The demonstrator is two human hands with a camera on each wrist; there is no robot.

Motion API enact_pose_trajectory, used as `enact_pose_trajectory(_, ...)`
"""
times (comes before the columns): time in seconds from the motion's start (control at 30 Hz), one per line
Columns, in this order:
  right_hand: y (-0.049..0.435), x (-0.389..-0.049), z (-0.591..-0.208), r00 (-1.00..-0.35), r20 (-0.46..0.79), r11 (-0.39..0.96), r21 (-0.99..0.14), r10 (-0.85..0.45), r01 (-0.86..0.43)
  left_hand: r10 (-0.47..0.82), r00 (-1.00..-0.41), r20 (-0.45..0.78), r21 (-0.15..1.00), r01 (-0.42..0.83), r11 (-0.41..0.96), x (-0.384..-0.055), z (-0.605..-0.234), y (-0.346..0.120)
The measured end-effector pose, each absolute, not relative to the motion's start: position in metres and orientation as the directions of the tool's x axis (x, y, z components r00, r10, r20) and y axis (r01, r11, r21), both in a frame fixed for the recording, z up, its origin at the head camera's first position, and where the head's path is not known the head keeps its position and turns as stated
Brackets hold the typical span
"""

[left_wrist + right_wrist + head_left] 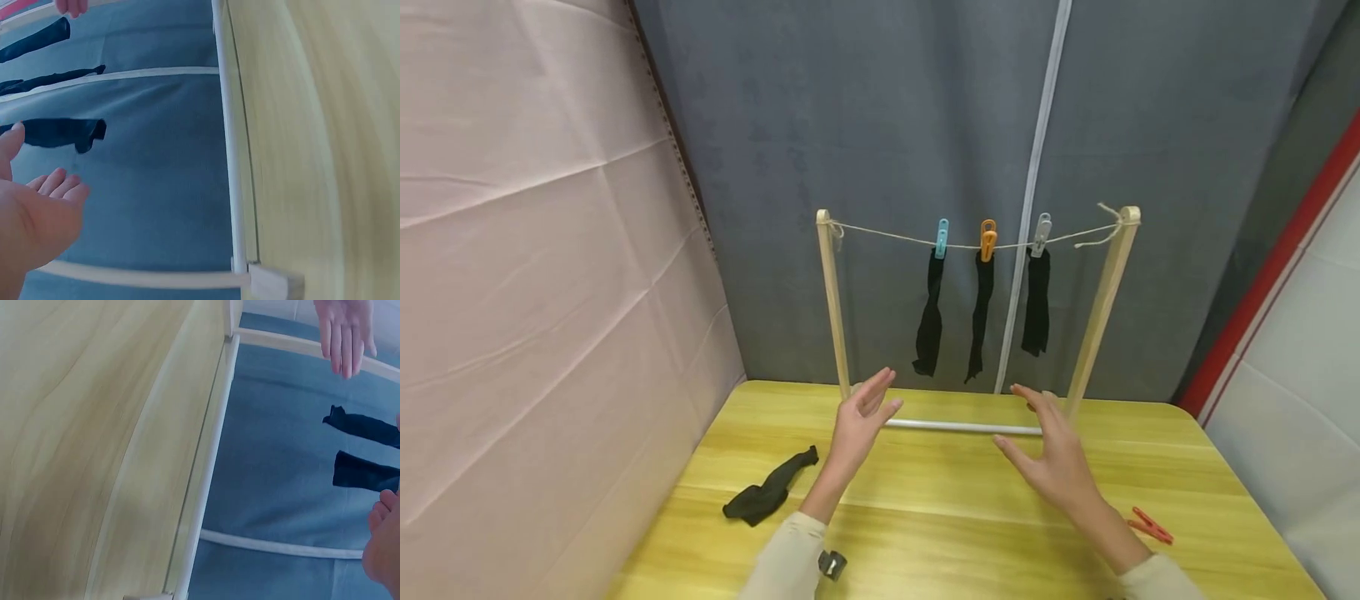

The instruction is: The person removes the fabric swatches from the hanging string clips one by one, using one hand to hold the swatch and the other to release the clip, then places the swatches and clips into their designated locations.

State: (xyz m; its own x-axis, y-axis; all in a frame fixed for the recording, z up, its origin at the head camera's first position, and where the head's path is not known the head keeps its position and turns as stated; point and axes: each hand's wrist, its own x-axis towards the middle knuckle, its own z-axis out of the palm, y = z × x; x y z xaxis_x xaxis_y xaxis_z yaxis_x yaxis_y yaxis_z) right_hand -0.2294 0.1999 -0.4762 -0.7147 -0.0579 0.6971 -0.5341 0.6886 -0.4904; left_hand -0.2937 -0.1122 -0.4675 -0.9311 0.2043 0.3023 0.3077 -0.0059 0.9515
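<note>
My left hand is raised over the table in front of the left post, fingers extended, holding nothing. On the other side, my right hand hovers near the right post with thumb and fingers spread apart, also holding nothing. Behind both hands, three black socks hang from a string line. A blue clothespin clips the left sock, an orange clothespin the middle sock, and a grey clothespin the right sock. Another black sock lies on the table left of my left hand.
A left wooden post and a right wooden post carry the line, joined low down by a white rod. One red clothespin lies on the wooden table beside my right forearm. Grey fabric stands behind.
</note>
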Motion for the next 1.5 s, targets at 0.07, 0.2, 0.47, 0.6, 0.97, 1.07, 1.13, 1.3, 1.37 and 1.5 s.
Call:
enact_pose_trajectory(0.07, 0.196, -0.230, -0.476, -0.717, 0.694, 0.680, -0.497, -0.062, -0.540, 0.191, -0.928, 0.320, 0.946, 0.324, -0.013, -0.301, -0.468, -0.104)
enact_pose_trajectory(0.2, 0.191, -0.231, -0.479, -0.709, 0.701, 0.647, -0.507, -0.077, -0.570, 0.181, -0.926, 0.332, 0.941, 0.338, 0.001, -0.316, -0.469, -0.090)
enact_pose_trajectory(0.47, 0.184, -0.233, -0.483, -0.702, 0.703, 0.588, -0.524, -0.110, -0.616, 0.178, -0.921, 0.347, 0.938, 0.344, -0.046, -0.350, -0.477, -0.071)
enact_pose_trajectory(0.6, 0.182, -0.233, -0.480, -0.715, 0.691, 0.580, -0.539, -0.111, -0.611, 0.165, -0.937, 0.308, 0.951, 0.303, -0.058, -0.361, -0.478, -0.061)
enact_pose_trajectory(0.97, 0.179, -0.242, -0.466, -0.684, 0.723, 0.589, -0.513, -0.094, -0.624, 0.116, -0.967, 0.228, 0.963, 0.206, -0.173, -0.380, -0.475, -0.043)
enact_pose_trajectory(1.07, 0.177, -0.249, -0.457, -0.645, 0.758, 0.595, -0.477, -0.092, -0.646, 0.095, -0.971, 0.219, 0.965, 0.201, -0.170, -0.380, -0.474, -0.040)
enact_pose_trajectory(1.13, 0.176, -0.255, -0.448, -0.612, 0.785, 0.595, -0.449, -0.094, -0.667, 0.082, -0.973, 0.217, 0.966, 0.201, -0.162, -0.379, -0.473, -0.038)
enact_pose_trajectory(1.3, 0.175, -0.269, -0.418, -0.510, 0.853, 0.615, -0.344, -0.110, -0.709, 0.077, -0.973, 0.219, 0.967, 0.206, -0.150, -0.380, -0.473, -0.032)
enact_pose_trajectory(1.37, 0.174, -0.273, -0.404, -0.467, 0.876, 0.624, -0.299, -0.121, -0.722, 0.080, -0.972, 0.220, 0.966, 0.206, -0.157, -0.380, -0.473, -0.031)
enact_pose_trajectory(1.5, 0.172, -0.279, -0.375, -0.422, 0.891, 0.667, -0.213, -0.167, -0.714, 0.082, -0.969, 0.231, 0.962, 0.215, -0.169, -0.379, -0.474, -0.032)
